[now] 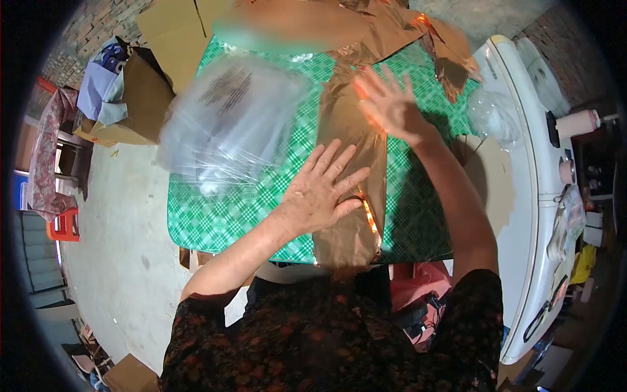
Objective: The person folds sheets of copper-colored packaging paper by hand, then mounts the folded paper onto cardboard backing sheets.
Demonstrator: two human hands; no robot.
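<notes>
A long strip of shiny copper-coloured foil (349,124) runs from the far side of the green checked table (215,219) to its near edge. My left hand (323,189) lies on the foil's near half, palm down, fingers spread. Farther up, my right hand (392,108) is over the foil's right edge, its fingers spread and slightly blurred, holding nothing. I cannot tell whether it touches the foil. To the left of the foil lies a stack of clear plastic bags (228,124) with dark print.
More copper foil (385,46) covers the table's far end. A white appliance (522,196) stands close on the right, with cardboard (486,170) beside the table. At the back left is an open cardboard box (147,98); a red stool (63,225) stands at the far left.
</notes>
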